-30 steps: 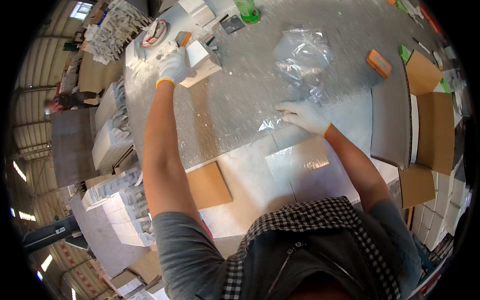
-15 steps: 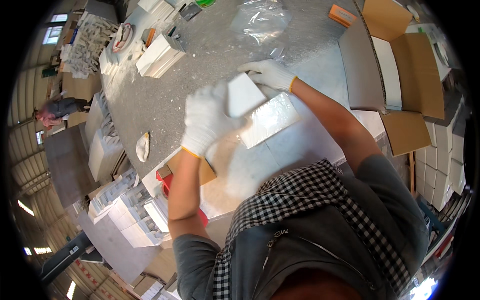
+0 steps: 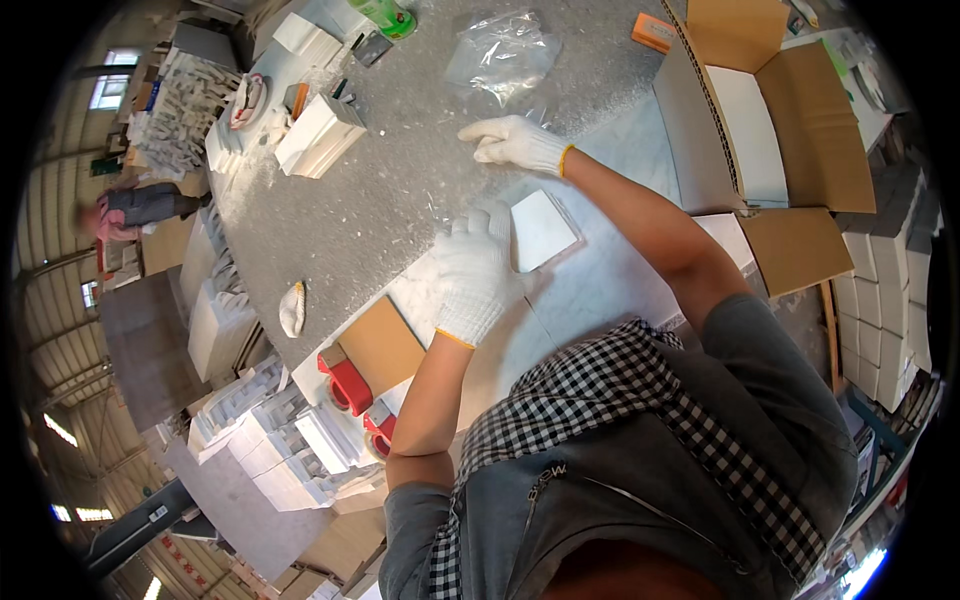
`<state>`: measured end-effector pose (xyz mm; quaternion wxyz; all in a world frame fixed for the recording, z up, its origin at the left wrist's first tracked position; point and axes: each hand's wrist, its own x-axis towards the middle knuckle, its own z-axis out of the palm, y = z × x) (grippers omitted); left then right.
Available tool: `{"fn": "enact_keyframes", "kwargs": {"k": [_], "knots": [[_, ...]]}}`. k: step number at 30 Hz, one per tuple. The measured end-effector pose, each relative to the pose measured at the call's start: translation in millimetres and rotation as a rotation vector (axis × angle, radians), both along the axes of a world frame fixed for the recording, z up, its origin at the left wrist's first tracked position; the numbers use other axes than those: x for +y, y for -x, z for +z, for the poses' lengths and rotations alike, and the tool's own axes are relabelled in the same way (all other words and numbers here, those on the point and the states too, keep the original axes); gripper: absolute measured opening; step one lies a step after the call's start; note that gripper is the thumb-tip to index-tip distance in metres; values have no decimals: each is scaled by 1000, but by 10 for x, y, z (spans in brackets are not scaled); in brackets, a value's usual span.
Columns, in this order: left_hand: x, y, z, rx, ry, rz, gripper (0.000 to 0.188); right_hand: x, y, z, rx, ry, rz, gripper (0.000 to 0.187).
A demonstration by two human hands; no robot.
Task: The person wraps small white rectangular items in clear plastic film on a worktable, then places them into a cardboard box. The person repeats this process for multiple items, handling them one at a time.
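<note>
A flat white square tile [image 3: 544,231] lies on the pale marbled slab between my hands, with a thin shiny edge showing along its right side. My left hand [image 3: 477,268], in a white knitted glove, rests palm down at the tile's left edge, fingers stretched out and partly covering it. Beyond the tile, my right hand [image 3: 518,144] is gloved too and holds nothing. Its fingers point left over the grey table, apart from the tile. A crumpled clear plastic bag [image 3: 503,60] lies beyond my right hand.
An open cardboard box [image 3: 705,120] stands at the right. Red tape dispensers [image 3: 347,382] and a brown cardboard piece [image 3: 383,345] are near my left forearm. Stacked white tiles [image 3: 322,135], a green bottle [image 3: 385,17] and an orange box [image 3: 653,32] sit farther off.
The tilted white piece and the shiny-wrapped tile, separate before, now appear as one flat stack. My left hand has moved right and down; my right hand has drawn away from the tile.
</note>
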<state>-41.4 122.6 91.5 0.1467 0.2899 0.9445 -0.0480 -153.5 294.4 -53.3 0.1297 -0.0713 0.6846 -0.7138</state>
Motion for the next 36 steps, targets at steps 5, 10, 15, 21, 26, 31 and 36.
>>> {"fn": "enact_keyframes", "kwargs": {"k": [5, 10, 15, 21, 26, 31, 36], "knots": [[11, -44, 11, -13, -56, 42, 92, -2, 49, 152, 83, -115, 27, 46], [1, -95, 1, 13, -140, 59, 103, 0, 33, 424, 124, -133, 13, 48], [-247, -138, -3, 174, -612, 489, 120, 15, -156, 826, 114, -21, -20, 48], [-565, 172, -377, -116, -1242, 772, 98, 104, -619, 1326, 128, -95, -14, 46], [-602, 182, -421, -463, -1407, 715, 80, 159, -926, 1380, 170, -153, 15, 46], [-742, -45, -407, -176, -1184, 537, 35, 241, -1191, 1257, 260, -235, 60, 45], [-827, -425, -230, 214, -826, 145, 12, 244, -1559, 1295, 170, -345, 110, 39]]}}
